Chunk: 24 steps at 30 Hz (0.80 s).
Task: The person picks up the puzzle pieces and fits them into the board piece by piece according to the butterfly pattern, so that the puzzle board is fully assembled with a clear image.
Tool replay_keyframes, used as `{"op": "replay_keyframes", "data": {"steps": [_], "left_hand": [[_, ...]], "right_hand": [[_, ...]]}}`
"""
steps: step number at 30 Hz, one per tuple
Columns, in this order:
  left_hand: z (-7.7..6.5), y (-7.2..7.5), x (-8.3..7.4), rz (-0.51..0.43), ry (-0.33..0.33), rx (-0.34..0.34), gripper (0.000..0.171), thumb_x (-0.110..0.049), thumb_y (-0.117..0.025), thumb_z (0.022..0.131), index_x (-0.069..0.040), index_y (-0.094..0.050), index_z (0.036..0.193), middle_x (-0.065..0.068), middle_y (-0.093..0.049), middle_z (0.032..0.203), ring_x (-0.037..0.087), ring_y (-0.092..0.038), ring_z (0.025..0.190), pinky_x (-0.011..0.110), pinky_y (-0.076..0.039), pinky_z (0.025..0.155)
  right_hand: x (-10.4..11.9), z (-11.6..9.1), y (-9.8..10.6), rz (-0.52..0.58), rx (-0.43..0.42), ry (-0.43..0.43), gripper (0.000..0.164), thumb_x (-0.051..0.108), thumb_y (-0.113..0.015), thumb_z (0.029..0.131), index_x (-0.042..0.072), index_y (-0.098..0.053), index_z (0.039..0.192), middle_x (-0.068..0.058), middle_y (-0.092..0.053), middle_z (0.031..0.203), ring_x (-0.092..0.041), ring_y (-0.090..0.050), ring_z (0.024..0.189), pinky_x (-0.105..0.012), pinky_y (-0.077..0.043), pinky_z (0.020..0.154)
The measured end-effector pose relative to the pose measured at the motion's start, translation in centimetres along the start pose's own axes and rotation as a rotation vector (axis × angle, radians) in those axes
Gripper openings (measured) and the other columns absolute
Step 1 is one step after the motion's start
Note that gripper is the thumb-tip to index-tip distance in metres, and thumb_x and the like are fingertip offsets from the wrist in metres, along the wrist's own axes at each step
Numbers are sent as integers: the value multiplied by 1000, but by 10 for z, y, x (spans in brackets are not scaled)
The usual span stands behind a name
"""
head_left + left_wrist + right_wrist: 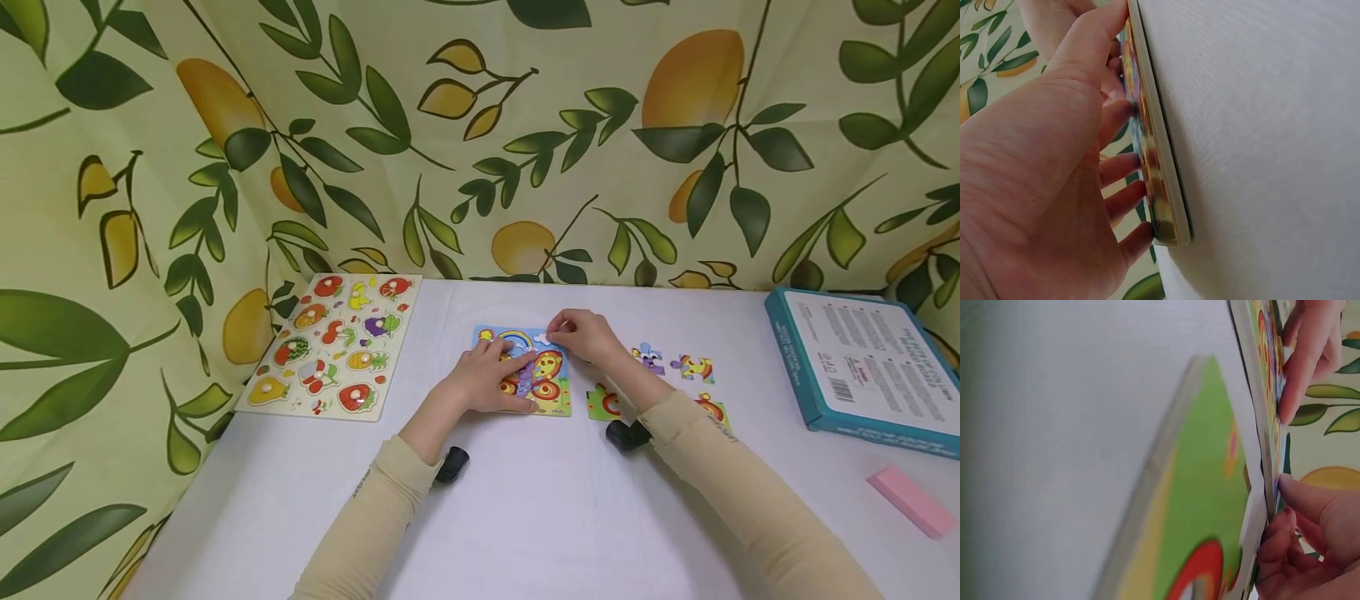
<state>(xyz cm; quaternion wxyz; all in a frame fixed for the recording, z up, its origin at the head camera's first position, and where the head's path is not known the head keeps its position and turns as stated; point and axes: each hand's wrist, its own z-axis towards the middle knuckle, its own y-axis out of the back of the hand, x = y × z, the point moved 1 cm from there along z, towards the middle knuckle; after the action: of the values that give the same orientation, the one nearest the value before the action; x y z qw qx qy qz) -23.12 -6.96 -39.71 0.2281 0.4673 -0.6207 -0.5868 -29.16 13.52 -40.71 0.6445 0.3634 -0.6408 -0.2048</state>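
A butterfly jigsaw puzzle [551,392] with a rainbow and sky lies flat near the middle of the table. My left hand [483,377] rests on its left part with fingers spread. In the left wrist view, those fingertips [1124,169] touch the picture face, and the thumb lies along the near edge. At the far right corner, my right hand [588,335] pinches the puzzle's edge between thumb and curled fingers. Loose puzzle pieces [696,367] lie right of the board, some partly hidden under the right forearm. Close by in the right wrist view is a green piece [1204,469].
A fruit peg board [333,346] lies at the left. On the right are a teal-edged box [862,358] and a pink block [911,502]. Black wrist devices [452,465] show under both forearms. Patterned cloth [480,183] hangs behind the white table [517,517].
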Motion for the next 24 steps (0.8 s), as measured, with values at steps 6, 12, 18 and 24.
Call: {"op": "replay_keyframes", "data": {"steps": [6,12,18,24], "left_hand": [[0,1,-3,16,8,-1,86,-68,-64,80,-35,-31,153,6,-27,152,25,-25,136,45,-33,103],[0,0,-5,33,13,-12,86,-69,-63,80,-35,-32,153,6,-28,151,25,-26,135,45,-33,102],[1,0,-7,71,9,-16,87,-71,-61,80,-35,-31,153,7,-29,150,26,-27,134,44,-34,101],[0,3,-8,69,6,-18,86,-69,-63,80,-34,-33,152,9,-30,148,27,-28,133,45,-35,100]], "right_hand": [[-2,-4,3,-2,69,28,25,25,-75,87,7,-69,103,-5,-53,84,-22,-47,83,-32,-35,71],[-2,-5,5,-32,97,89,30,26,-78,85,7,-65,104,-5,-50,84,-21,-46,82,-31,-35,69],[0,-5,5,-88,127,125,36,27,-79,83,5,-64,107,-6,-48,84,-22,-45,83,-30,-35,69],[2,-5,6,-98,142,153,36,26,-79,83,6,-61,106,-8,-49,85,-22,-45,82,-31,-34,68]]}}
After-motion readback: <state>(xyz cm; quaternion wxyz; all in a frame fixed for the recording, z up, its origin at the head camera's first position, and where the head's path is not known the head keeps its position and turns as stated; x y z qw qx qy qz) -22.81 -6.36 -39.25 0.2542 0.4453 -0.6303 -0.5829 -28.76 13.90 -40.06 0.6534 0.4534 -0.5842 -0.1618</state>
